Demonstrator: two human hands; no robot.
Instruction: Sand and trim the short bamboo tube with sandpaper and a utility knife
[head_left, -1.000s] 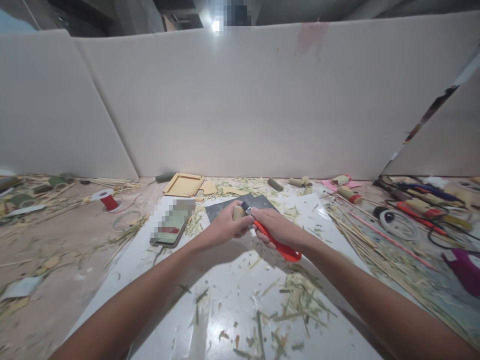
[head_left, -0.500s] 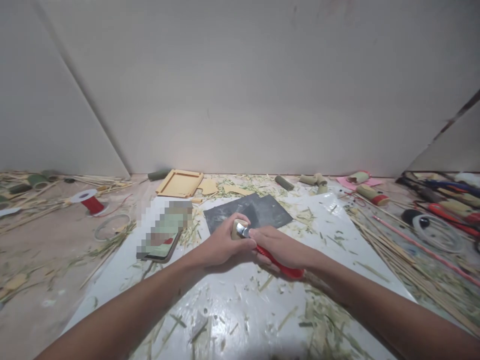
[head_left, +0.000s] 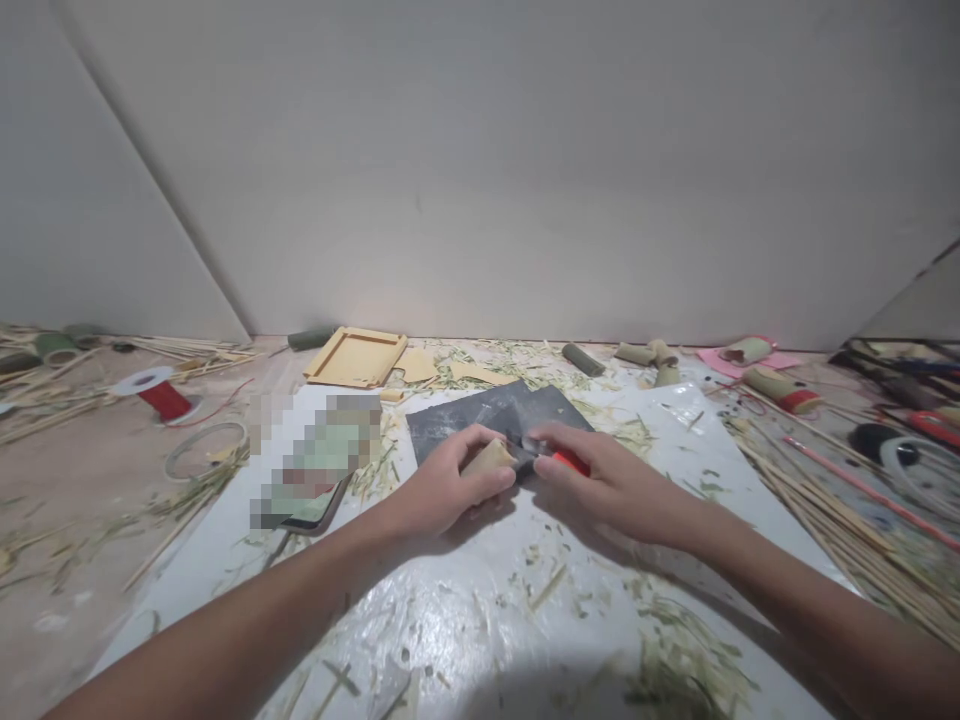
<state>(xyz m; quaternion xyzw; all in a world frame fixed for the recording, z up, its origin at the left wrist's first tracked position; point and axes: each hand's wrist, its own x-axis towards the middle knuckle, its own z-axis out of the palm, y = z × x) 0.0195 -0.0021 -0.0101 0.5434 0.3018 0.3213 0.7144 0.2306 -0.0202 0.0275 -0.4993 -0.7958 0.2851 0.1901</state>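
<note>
My left hand (head_left: 442, 487) is closed on a short pale bamboo piece (head_left: 489, 459), held just above the white sheet (head_left: 480, 610). My right hand (head_left: 611, 480) is closed on a red utility knife (head_left: 566, 459); only a bit of the red handle shows past my fingers, and its metal tip (head_left: 534, 446) meets the bamboo piece's end. Both hands are over the near edge of a dark grey sandpaper sheet (head_left: 495, 412).
A phone (head_left: 311, 480) lies left of my hands. A red thread spool (head_left: 157, 395) and a tape ring (head_left: 204, 450) sit at the left. A yellow wooden tray (head_left: 356, 357) is behind. Bamboo sticks (head_left: 832, 510), bamboo tubes (head_left: 776, 388) and tools lie at the right. Shavings cover the sheet.
The view tilted down, then my hands shifted slightly forward. My right hand rolled over the knife, hiding most of its red handle. The bamboo piece now lies more sideways in my left hand.
</note>
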